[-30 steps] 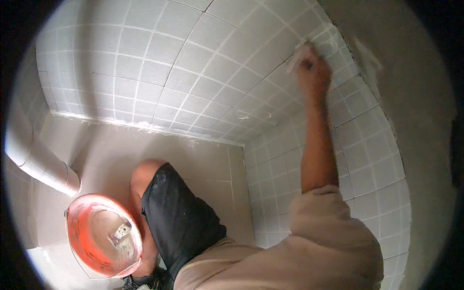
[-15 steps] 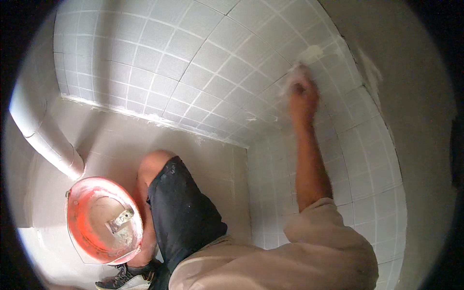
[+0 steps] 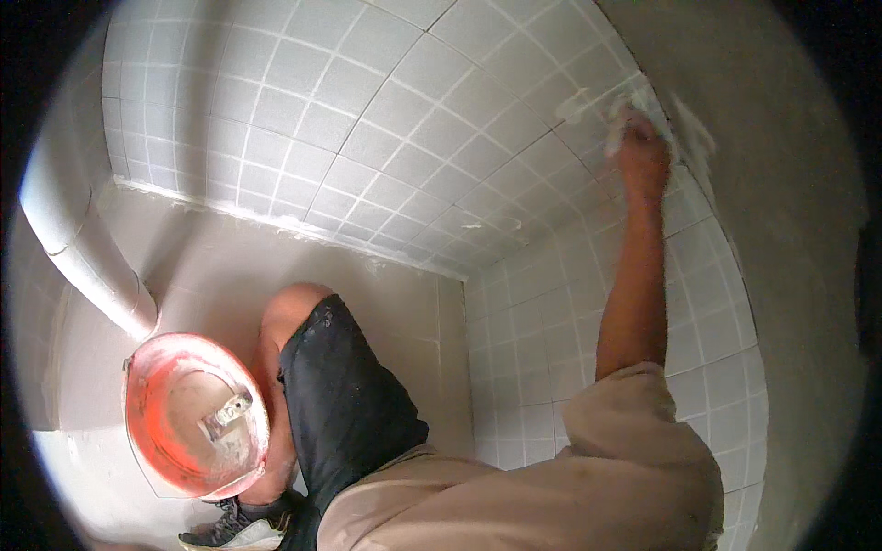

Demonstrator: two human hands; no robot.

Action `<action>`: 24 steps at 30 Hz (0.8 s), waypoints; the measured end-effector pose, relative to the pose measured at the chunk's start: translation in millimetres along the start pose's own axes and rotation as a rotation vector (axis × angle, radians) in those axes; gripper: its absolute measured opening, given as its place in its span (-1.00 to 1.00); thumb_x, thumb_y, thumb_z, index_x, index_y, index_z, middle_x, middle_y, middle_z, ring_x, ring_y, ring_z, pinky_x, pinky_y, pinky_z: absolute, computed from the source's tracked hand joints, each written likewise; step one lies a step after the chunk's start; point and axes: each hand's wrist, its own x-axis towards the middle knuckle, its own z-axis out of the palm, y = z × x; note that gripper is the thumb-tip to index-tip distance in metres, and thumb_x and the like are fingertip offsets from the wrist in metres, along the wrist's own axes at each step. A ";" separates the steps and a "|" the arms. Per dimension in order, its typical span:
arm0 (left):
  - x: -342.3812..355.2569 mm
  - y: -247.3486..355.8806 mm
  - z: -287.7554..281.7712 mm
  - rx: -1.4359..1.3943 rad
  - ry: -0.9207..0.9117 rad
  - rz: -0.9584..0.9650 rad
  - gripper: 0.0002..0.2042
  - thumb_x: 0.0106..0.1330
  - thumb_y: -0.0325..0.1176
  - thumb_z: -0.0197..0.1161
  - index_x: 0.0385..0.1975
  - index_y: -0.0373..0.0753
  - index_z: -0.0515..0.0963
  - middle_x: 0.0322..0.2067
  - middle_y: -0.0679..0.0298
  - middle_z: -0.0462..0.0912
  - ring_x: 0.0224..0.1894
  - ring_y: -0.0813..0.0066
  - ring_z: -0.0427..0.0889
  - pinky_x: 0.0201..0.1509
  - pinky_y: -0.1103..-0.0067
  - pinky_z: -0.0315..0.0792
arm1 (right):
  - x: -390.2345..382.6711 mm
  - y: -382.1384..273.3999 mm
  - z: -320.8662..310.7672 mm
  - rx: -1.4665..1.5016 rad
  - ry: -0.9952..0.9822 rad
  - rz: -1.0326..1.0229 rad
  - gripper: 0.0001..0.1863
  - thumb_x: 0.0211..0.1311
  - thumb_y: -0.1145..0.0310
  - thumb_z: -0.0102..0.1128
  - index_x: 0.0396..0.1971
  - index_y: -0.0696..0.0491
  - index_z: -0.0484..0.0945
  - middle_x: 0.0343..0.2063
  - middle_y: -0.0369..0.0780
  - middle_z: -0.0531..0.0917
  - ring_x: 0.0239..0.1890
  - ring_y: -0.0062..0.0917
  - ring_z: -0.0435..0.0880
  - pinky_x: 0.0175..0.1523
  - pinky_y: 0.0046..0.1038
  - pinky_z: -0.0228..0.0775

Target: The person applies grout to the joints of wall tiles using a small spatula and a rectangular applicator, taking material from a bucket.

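My right hand is closed and pressed to the grey tiled wall, high up near the corner and the tiles' top edge. Something pale seems to be in its fingers, but blur hides what it is. Just left of the hand, a smear of cream-coloured paste lies on the tiles. My left hand does not show. By my bent knee stands an orange bucket with a wire handle. It holds whitish paste and a paste-smeared tool, whose kind I cannot tell.
A white pipe rises from the floor at the left. My bent leg in dark shorts is between the bucket and the corner. Bare grey plaster adjoins the tiles on the right; pale paste edges the wall's base.
My right hand has moved right and slightly up along the tiles, from left of the corner to beside the tiles' edge, past the paste smear. The bucket stays put.
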 end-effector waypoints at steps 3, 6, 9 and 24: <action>8.2 -2.6 -7.7 0.004 0.017 0.000 -0.59 0.33 -0.17 0.23 0.04 -0.33 0.54 -0.07 0.06 0.58 -0.12 0.20 0.56 -0.13 0.40 0.47 | 27.3 3.0 -25.1 -0.087 0.186 0.067 -0.69 0.30 0.18 0.02 -0.15 0.06 0.59 -0.15 0.01 0.66 -0.12 -0.05 0.63 -0.01 -0.09 0.47; 11.3 -7.8 -9.3 0.004 0.031 0.005 -0.59 0.33 -0.17 0.23 0.04 -0.33 0.54 -0.07 0.06 0.58 -0.11 0.20 0.56 -0.12 0.40 0.46 | 21.2 -16.4 -7.0 0.146 0.094 0.242 -0.71 0.34 0.21 0.00 -0.17 0.07 0.60 -0.18 0.01 0.66 -0.16 -0.03 0.63 -0.02 -0.08 0.47; 20.1 -7.9 -20.2 0.020 0.062 0.026 -0.59 0.33 -0.17 0.23 0.04 -0.33 0.54 -0.06 0.06 0.58 -0.11 0.20 0.56 -0.11 0.40 0.46 | -11.6 -42.0 18.9 0.078 -0.047 -0.118 -0.70 0.30 0.20 0.04 -0.14 0.07 0.60 -0.22 0.00 0.67 -0.17 -0.01 0.63 -0.04 -0.09 0.47; 46.3 -13.3 -62.7 0.110 0.165 0.106 -0.60 0.34 -0.17 0.22 0.06 -0.33 0.53 -0.03 0.07 0.58 -0.07 0.21 0.56 -0.06 0.40 0.45 | -64.2 -89.1 34.2 0.269 0.096 0.081 -0.50 0.25 0.40 0.05 0.23 -0.04 0.43 -0.04 -0.07 0.64 0.03 -0.06 0.57 0.10 -0.17 0.44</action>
